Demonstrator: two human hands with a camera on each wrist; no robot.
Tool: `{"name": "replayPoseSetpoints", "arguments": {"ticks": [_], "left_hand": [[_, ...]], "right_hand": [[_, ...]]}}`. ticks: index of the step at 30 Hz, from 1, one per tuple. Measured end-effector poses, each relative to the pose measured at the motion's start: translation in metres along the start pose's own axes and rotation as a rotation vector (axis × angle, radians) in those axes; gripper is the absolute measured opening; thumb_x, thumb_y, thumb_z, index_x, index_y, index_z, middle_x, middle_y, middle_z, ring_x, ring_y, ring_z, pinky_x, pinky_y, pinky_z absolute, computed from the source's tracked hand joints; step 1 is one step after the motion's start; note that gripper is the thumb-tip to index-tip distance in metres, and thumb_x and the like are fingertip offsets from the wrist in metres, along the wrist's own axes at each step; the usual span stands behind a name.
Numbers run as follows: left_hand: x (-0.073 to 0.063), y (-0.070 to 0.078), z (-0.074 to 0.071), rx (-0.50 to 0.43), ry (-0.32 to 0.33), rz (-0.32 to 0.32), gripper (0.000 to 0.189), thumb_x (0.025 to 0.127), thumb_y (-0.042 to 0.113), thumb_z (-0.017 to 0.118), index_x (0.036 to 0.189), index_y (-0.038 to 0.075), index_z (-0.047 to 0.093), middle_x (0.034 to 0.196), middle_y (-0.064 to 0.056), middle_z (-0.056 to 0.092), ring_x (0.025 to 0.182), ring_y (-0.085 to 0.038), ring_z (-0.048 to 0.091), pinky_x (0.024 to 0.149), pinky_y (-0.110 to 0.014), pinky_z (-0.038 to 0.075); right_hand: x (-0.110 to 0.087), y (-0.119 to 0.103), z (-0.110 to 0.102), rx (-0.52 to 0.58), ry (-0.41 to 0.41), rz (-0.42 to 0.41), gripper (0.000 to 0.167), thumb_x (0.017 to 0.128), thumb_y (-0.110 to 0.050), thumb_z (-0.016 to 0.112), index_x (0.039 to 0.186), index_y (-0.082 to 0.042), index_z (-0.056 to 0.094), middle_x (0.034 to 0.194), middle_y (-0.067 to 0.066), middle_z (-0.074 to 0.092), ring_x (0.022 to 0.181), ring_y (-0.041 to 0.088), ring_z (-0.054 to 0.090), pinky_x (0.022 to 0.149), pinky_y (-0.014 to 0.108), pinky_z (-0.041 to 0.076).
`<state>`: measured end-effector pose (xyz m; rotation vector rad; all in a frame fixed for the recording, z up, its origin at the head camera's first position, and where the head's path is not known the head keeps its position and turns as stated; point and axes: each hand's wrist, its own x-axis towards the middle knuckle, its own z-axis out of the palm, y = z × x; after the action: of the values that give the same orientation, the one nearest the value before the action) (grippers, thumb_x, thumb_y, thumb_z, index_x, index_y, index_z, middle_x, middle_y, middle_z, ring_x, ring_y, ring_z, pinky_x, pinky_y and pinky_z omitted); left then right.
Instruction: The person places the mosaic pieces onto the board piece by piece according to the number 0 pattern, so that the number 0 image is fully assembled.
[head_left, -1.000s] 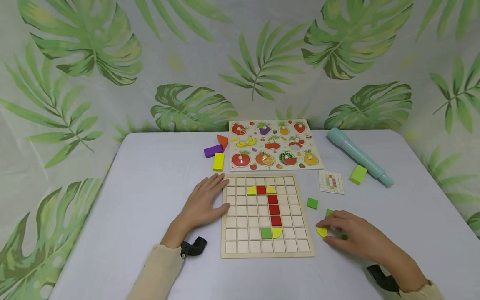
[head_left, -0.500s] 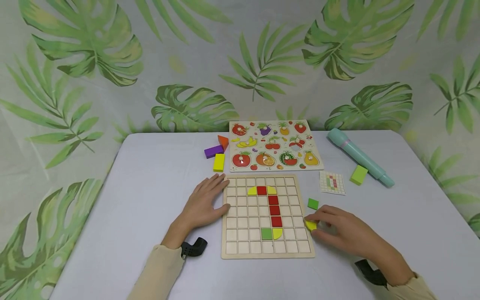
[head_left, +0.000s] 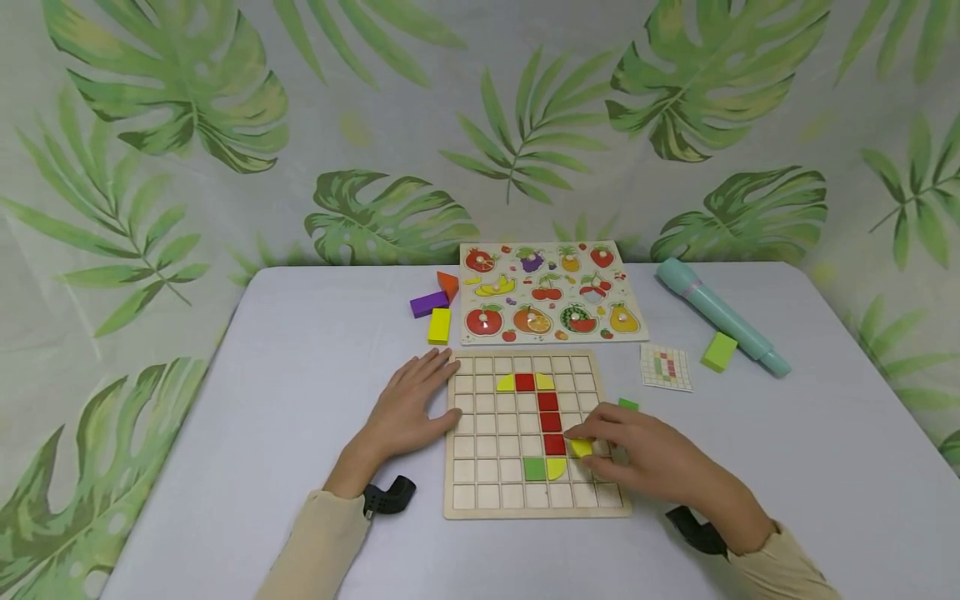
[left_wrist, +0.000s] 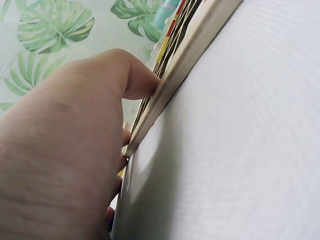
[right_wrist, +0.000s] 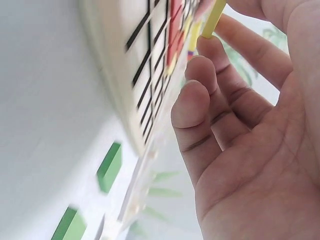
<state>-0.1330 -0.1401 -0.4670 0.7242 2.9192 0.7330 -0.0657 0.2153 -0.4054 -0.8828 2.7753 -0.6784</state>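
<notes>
A wooden grid board (head_left: 486,497) lies on the table. My left hand (head_left: 403,407) rests at its left edge, fingers extended; the left wrist view shows the thumb (left_wrist: 142,85) touching the rim. Between thumb and fingertips, my right hand (head_left: 652,450) pinches a yellow rounded tile (head_left: 581,448) over the board's right part, with its thin edge seen in the right wrist view. Set in the grid are several red tiles (head_left: 550,422), a green square tile (head_left: 534,469) and yellow rounded tiles (head_left: 556,469). The right hand partly hides the board's right edge.
Green tiles (right_wrist: 110,167) lie right of the board, mostly behind the right hand in the head view. A pattern card (head_left: 666,368), a lime block (head_left: 719,352) and a teal tube (head_left: 720,315) lie farther back. Behind the board are a fruit puzzle (head_left: 551,292) and coloured blocks (head_left: 439,326).
My right hand has carried the yellow rounded tile leftward from the table beside the board to above the grid. The left hand stays in place.
</notes>
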Motion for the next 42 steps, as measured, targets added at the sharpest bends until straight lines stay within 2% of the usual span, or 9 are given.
{"name": "replayPoseSetpoints", "arguments": {"ticks": [7,21,30,42], "left_hand": [[0.000,0.001,-0.001,-0.004,0.001,-0.003,0.072,0.094,0.044,0.064,0.158,0.016,0.044,0.169,-0.003,0.032,0.158,-0.025,0.023,0.130,-0.048,0.018],[-0.001,0.003,-0.003,-0.006,-0.003,0.006,0.072,0.094,0.043,0.064,0.158,0.015,0.044,0.169,-0.004,0.032,0.158,-0.025,0.024,0.130,-0.049,0.018],[-0.002,0.003,-0.003,0.001,0.006,0.012,0.072,0.094,0.042,0.065,0.157,0.014,0.045,0.168,-0.006,0.033,0.157,-0.027,0.025,0.130,-0.049,0.019],[-0.001,0.002,-0.003,0.000,0.007,0.011,0.072,0.094,0.042,0.066,0.157,0.014,0.045,0.168,-0.006,0.033,0.157,-0.027,0.025,0.129,-0.050,0.019]], "right_hand": [[0.016,-0.014,0.007,0.022,-0.038,-0.044,0.031,0.093,-0.031,0.076,0.124,-0.027,0.074,0.111,-0.019,0.062,0.092,0.006,0.057,0.077,0.022,0.053],[0.041,-0.040,0.032,-0.021,-0.073,-0.124,0.030,0.094,-0.035,0.076,0.123,-0.029,0.073,0.113,-0.015,0.065,0.099,0.004,0.057,0.087,0.028,0.057],[0.048,-0.046,0.041,-0.040,-0.105,-0.153,0.031,0.096,-0.036,0.073,0.126,-0.029,0.073,0.117,-0.014,0.067,0.113,0.010,0.058,0.097,0.035,0.056],[0.049,-0.045,0.044,-0.041,-0.122,-0.158,0.032,0.095,-0.034,0.075,0.127,-0.028,0.073,0.115,-0.013,0.066,0.110,0.009,0.056,0.096,0.032,0.056]]}}
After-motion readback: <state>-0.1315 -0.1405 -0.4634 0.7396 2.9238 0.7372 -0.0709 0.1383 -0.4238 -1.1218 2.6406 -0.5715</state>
